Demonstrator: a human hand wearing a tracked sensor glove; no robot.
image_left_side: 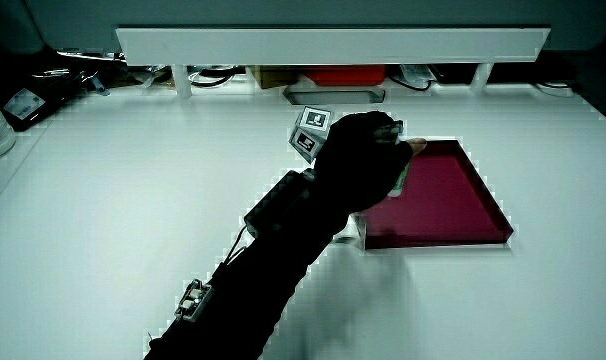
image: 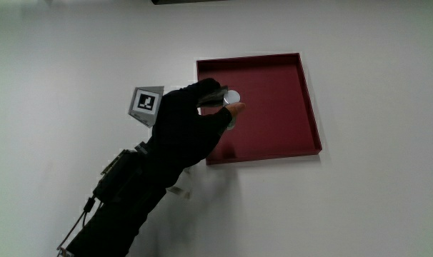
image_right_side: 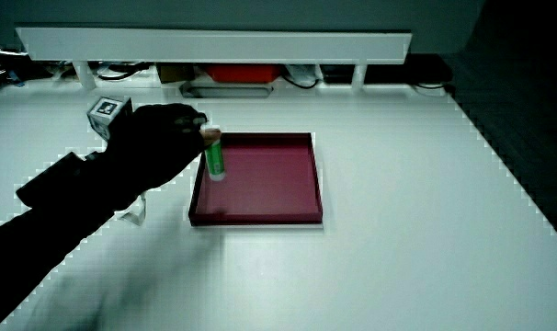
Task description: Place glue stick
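Main view, hands [image: 191, 121] gripping cylindrical glue stick [image_right_side: 213, 156], square tray [image: 302, 107]

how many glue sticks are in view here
1: the glue stick is held upright in the hand, over the red tray near its edge. None other shows.

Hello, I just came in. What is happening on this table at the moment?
A hand in a black glove holds a green glue stick upright over a shallow dark red tray on the white table. The fingers grip the stick near its upper end. In a side view its lower end is down inside the tray, near the tray's edge beside the hand; whether it touches the floor is unclear. The stick is not yet released.
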